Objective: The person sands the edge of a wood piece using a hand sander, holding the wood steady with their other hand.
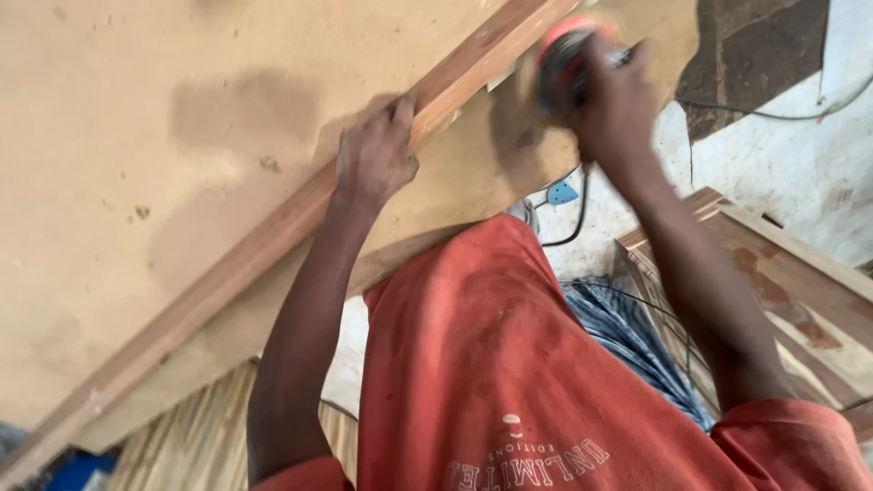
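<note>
A long reddish-brown wooden strip (236, 259) lies diagonally across a tan board (136, 136) that serves as the work surface. My left hand (375, 156) presses down on the strip near its middle, fingers curled over its edge. My right hand (618, 105) grips a red and black power sander (566, 56) at the strip's upper end; the tool is blurred. A black cord (573, 218) hangs down from the sander.
A wooden frame (782, 273) with brown stains leans at the right. Blue striped cloth (627, 332) lies beneath it. A whitish dusty floor (800, 155) with a cable shows at the upper right. My red shirt (491, 364) fills the lower middle.
</note>
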